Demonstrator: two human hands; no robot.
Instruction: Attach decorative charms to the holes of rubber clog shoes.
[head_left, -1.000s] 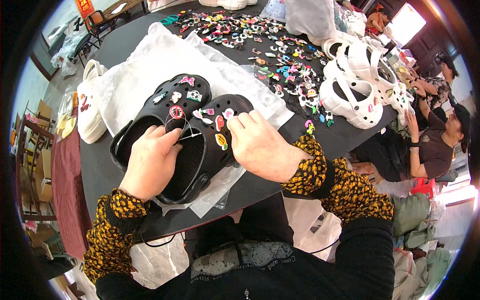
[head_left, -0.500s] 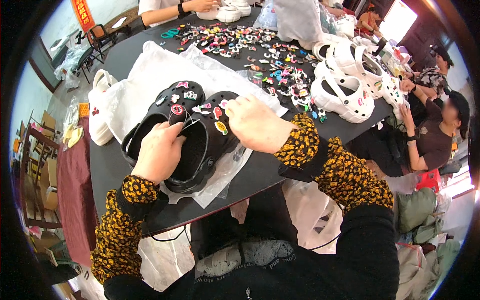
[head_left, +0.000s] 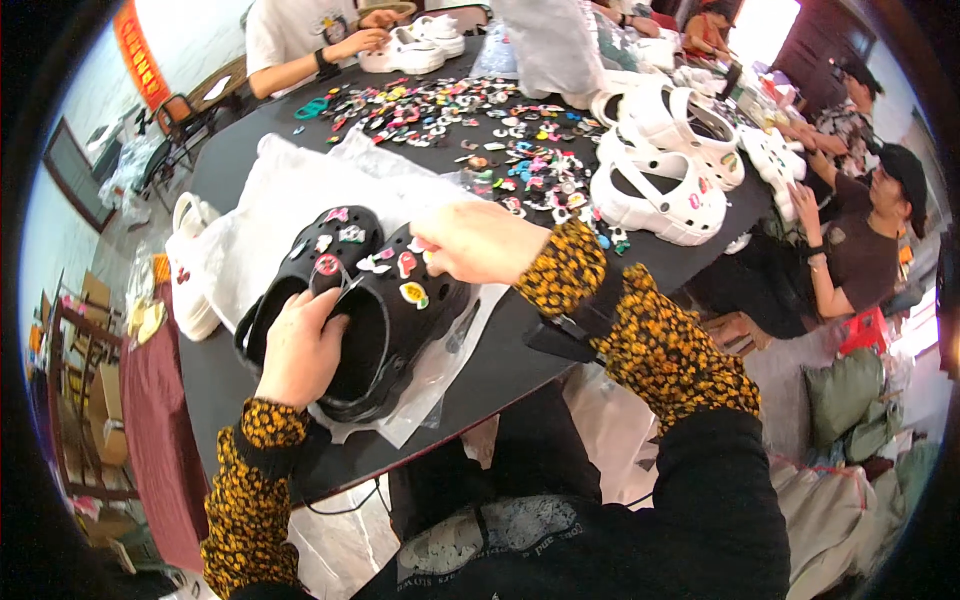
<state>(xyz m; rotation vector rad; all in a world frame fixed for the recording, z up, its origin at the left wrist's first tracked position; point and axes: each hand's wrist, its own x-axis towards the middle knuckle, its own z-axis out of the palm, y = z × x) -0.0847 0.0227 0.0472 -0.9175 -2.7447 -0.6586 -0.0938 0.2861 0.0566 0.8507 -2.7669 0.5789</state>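
A pair of black clogs stands on the table in front of me, toes pointing away, with several colourful shoe charms on the toes. My left hand [head_left: 301,346] is closed on the inner rim of the left black clog [head_left: 268,318], next to a round red charm [head_left: 327,264]. My right hand [head_left: 478,242] is at the toe of the right black clog [head_left: 437,305], fingers pinched together. What they hold is hidden. Just below those fingers sit a red charm [head_left: 407,264] and a yellow charm [head_left: 413,294]. Clear plastic [head_left: 405,425] lies beneath the clogs.
Loose charms [head_left: 440,112] cover the far table. White clogs stand at the right [head_left: 665,205] and left [head_left: 190,285]. A white plastic bag [head_left: 270,190] lies behind the black pair. Co-workers handle white clogs across the table [head_left: 400,55] and at the right [head_left: 775,165].
The view has shifted, so the table sits lower and further left in the picture, showing more of the co-worker opposite. Both my hands stay at the black clogs.
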